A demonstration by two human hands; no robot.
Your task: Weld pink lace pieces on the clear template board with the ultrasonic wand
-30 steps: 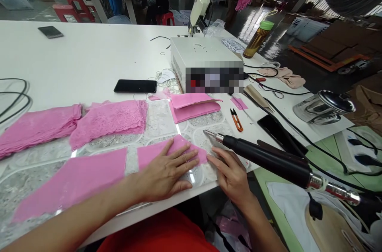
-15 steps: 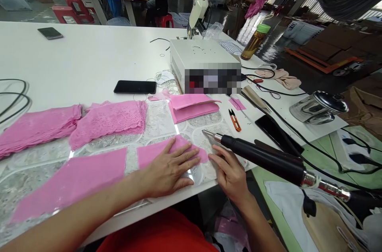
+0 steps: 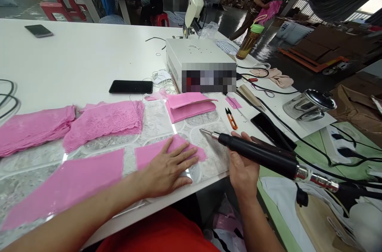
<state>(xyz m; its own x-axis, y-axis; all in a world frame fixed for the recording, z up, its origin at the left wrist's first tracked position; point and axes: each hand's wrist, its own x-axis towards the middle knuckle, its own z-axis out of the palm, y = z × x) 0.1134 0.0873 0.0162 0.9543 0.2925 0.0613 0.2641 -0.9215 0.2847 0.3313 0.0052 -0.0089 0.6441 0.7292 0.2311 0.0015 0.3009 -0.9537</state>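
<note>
The left hand (image 3: 168, 166) lies flat, fingers slightly spread, on a pink fabric panel (image 3: 146, 156) near the table's front edge; palm and fingers hide the panel's middle, leaving its left part and right-hand point visible. The right hand (image 3: 244, 174) is just right of it, behind a black pen-shaped tool (image 3: 262, 154) with a metal tip (image 3: 208, 132). The barrel covers much of that hand, with fingertips showing beyond it, so whether they grip it cannot be told. The left forearm overlaps a larger pink panel (image 3: 92, 170). Pixelation obscures the pale boxy unit's (image 3: 199, 51) front; the leftmost pink stack (image 3: 36, 126) is cut off.
</note>
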